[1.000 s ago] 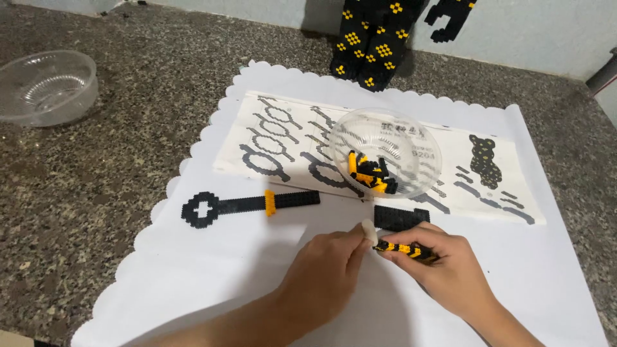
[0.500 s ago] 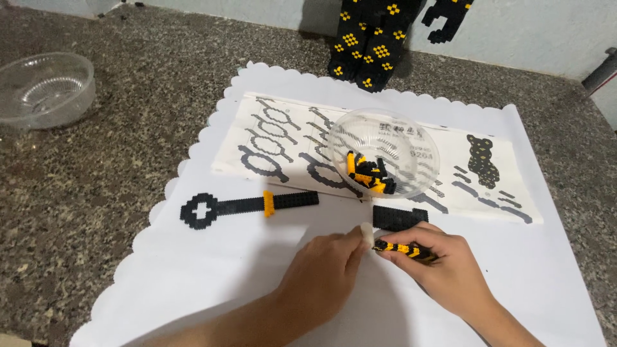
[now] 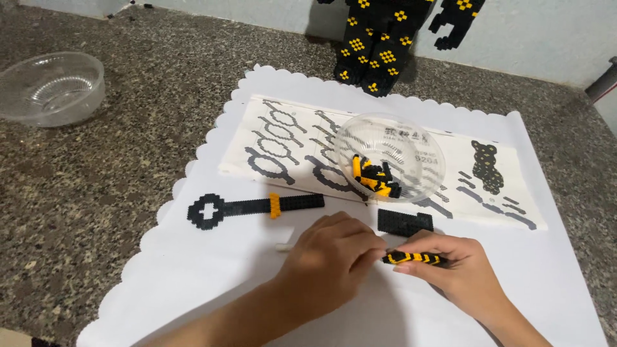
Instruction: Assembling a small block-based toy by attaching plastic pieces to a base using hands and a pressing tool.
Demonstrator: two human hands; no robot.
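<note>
Head view, striped brick strip (image 3: 414, 258) pinched between both hands' grip

Head camera, looking steeply down at the bench

One view only, from above and behind the white scalloped mat (image 3: 193, 270), facing forward and down; it sits close, so the forearms enter at the bottom edge, and the wall shows along the top beyond the mat.

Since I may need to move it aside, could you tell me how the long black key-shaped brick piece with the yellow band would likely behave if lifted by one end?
The key-shaped piece looks thin and built from many small bricks, so it is probably light but may flex or snap apart near the yellow band. Lying flat on the white paper, it should slide when pushed rather than roll.
</note>
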